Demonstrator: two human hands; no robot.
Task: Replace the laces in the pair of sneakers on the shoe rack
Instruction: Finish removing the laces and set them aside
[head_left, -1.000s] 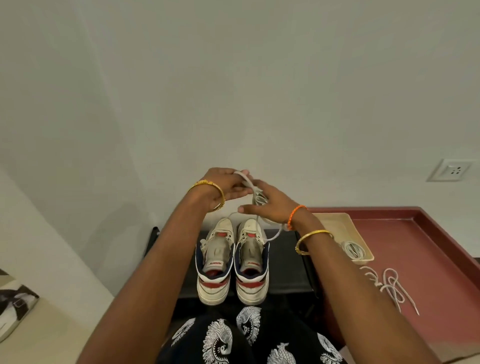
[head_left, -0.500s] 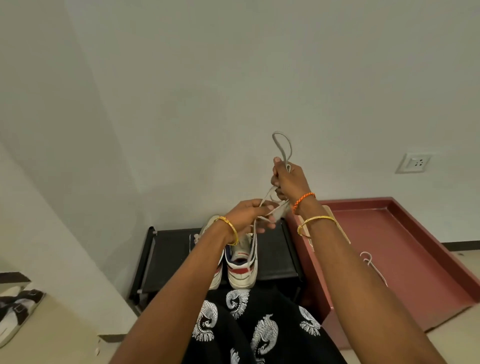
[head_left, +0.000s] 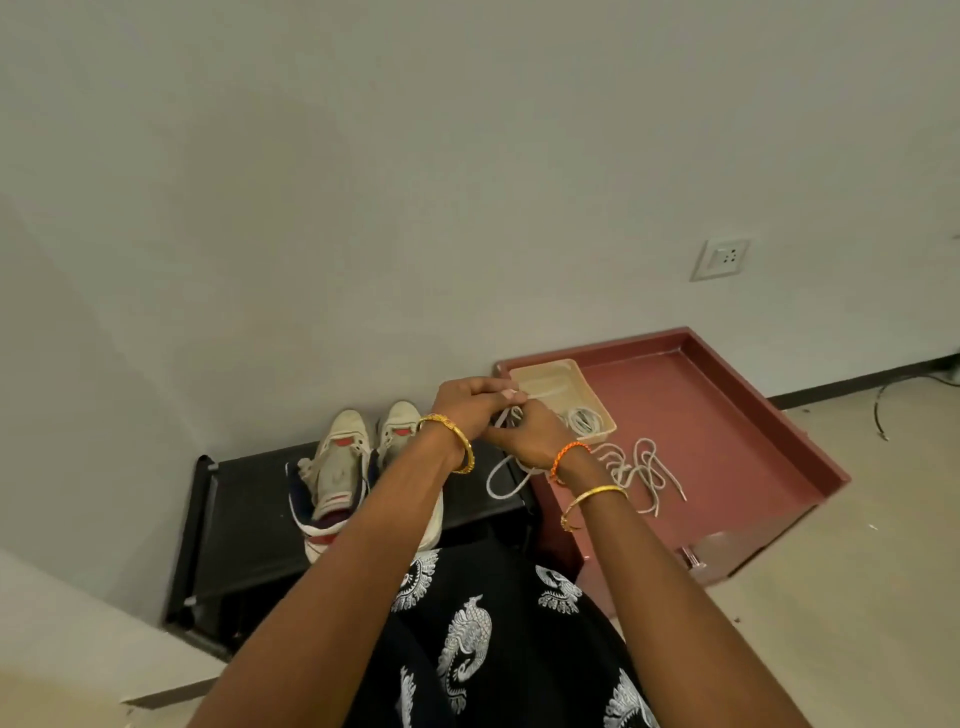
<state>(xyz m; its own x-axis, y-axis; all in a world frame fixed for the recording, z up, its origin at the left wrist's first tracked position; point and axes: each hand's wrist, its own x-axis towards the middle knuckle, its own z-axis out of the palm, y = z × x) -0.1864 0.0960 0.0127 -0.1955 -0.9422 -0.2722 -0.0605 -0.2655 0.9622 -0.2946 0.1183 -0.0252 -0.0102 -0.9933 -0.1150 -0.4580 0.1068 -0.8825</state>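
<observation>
Both of my hands meet above the right end of the black shoe rack (head_left: 249, 499), closed around one white lace (head_left: 506, 480). My left hand (head_left: 475, 408), a gold bangle (head_left: 452, 447) on its wrist, curls its fingers over the bunched part of the lace, and my right hand (head_left: 524, 436) pinches the same bundle from below; an orange thread band (head_left: 566, 457) and a second gold bangle (head_left: 592, 501) circle that wrist. A loop of the lace hangs from my grip and droops toward the rack's top edge.

On the rack stands the pair of sneakers (head_left: 358, 467), cream with red and navy trim, toes to the wall, side by side and touching. The left one's tongue is pulled up and its eyelets look bare; my left forearm covers most of the right one.

Just right of the rack sits a dark red tray (head_left: 727, 415) on the floor. In its near-left corner rests a small beige basket (head_left: 566, 379) holding a coiled white lace (head_left: 584, 418). Beside the basket, on the tray's bare floor, lies another loose lace (head_left: 641, 473) in tangled loops.

A white wall socket (head_left: 719, 259) is set in the plain wall above the tray. Black cloth with a white print (head_left: 467, 634) fills the bottom of the view.
</observation>
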